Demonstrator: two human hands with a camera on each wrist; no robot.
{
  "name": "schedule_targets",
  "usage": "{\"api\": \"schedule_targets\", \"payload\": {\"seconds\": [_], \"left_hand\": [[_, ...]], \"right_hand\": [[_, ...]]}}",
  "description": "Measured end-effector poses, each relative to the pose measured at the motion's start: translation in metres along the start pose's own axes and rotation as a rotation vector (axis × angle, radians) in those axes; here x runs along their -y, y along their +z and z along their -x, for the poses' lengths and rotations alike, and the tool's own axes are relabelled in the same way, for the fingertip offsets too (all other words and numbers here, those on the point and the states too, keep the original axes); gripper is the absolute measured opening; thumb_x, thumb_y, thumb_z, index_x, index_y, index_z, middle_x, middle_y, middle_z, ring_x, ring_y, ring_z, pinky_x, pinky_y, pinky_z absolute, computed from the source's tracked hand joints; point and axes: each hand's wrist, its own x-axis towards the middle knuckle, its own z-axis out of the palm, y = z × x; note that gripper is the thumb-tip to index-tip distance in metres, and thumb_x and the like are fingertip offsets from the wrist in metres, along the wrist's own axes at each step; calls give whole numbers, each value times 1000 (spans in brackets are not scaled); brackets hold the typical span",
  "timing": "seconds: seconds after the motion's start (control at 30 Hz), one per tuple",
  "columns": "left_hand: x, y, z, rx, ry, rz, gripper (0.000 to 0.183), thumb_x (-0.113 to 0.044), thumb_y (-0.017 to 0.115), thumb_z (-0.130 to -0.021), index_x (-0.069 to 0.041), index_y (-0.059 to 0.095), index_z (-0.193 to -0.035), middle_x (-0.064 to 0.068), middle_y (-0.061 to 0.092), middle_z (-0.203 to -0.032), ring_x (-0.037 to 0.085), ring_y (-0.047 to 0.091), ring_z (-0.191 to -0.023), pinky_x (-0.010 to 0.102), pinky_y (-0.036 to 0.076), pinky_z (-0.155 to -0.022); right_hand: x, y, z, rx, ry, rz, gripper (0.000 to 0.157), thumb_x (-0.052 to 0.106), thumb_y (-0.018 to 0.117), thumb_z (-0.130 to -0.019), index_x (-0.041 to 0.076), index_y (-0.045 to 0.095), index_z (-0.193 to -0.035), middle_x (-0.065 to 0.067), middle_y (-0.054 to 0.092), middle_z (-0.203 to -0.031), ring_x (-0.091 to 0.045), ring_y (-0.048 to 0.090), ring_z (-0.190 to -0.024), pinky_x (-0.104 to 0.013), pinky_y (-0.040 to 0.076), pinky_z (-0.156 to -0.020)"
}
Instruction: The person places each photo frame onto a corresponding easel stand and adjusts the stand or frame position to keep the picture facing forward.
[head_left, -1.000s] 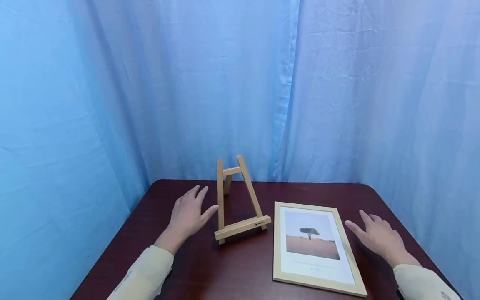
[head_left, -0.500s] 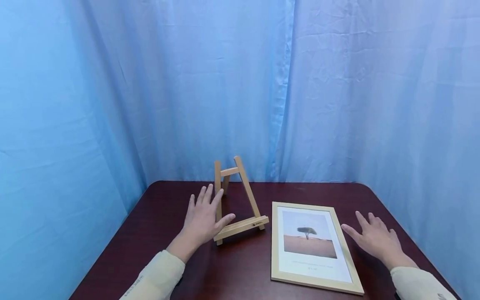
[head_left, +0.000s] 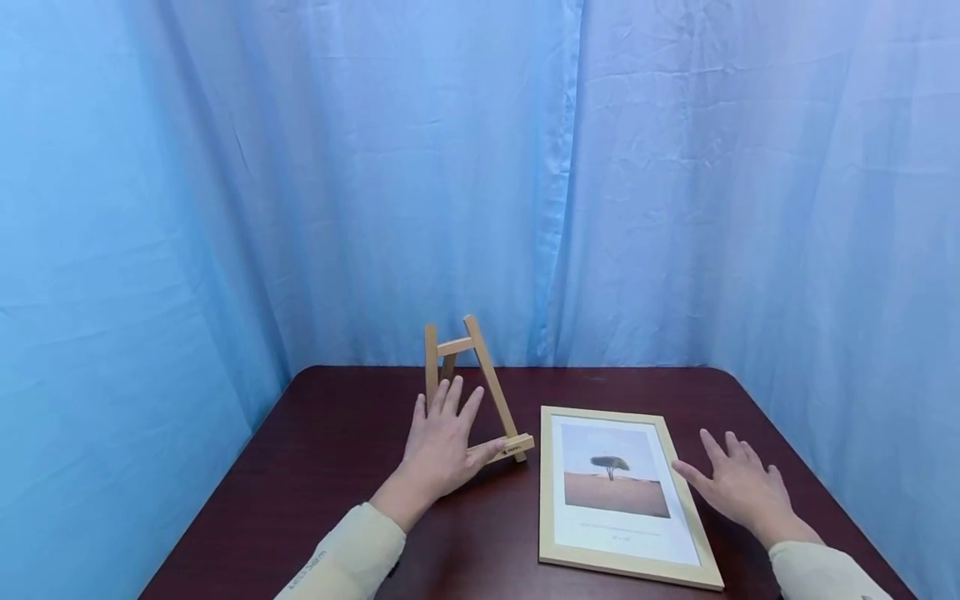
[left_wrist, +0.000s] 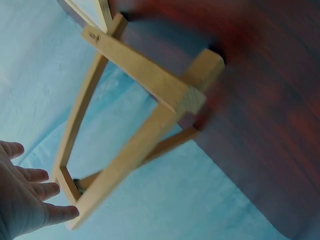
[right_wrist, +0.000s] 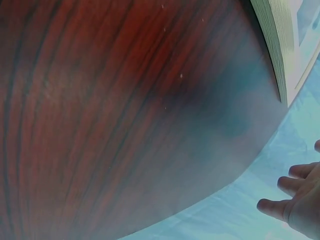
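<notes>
Though angular, smooth wooden easel

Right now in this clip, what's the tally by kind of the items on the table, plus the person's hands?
Wooden easel: 1
Framed tree picture: 1
Hands: 2, the left hand and the right hand
Total: 4

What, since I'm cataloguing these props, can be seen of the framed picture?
The framed picture is rectangular, with a pale border that looks like wood. Its print, set within white margins, shows a tree on brownish ground under pale sky; the lettering below is too small to read. It lies face up on the dark reddish table, right of the easel. The right hand is beside its right edge; contact is unclear.
</notes>
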Motion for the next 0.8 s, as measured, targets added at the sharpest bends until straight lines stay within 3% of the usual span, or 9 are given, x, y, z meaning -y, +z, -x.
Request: {"api": "schedule_targets", "payload": {"seconds": [0.3, 0.5, 0.8], "left_hand": [[-25, 11, -6, 35, 8, 33, 85, -74, 42, -91, -20, 33, -157, 14, 30, -159, 33, 24, -147, 61, 24, -112], [-37, 18, -6, 40, 21, 53, 84, -73, 43, -92, -19, 33, -156, 14, 32, -158, 32, 29, -145, 59, 27, -111], [-54, 32, -6, 76, 29, 129, 83, -71, 44, -93, -18, 33, -156, 14, 35, -156, 32, 30, -144, 59, 29, -110]], "right_hand": [[7, 0, 5, 1, -1, -11, 102, 75, 37, -92, -10, 32, -148, -48, 23, -143, -66, 24, -128, -79, 20, -96], [8, 2, 4, -3, -14, -5, 102, 75, 36, -93, -11, 33, -147, -48, 27, -142, -66, 31, -125, -77, 30, -91], [12, 5, 2, 63, 28, -31, 106, 78, 34, -91, -11, 29, -149, -46, 28, -142, -66, 32, -124, -77, 32, -88]]}}
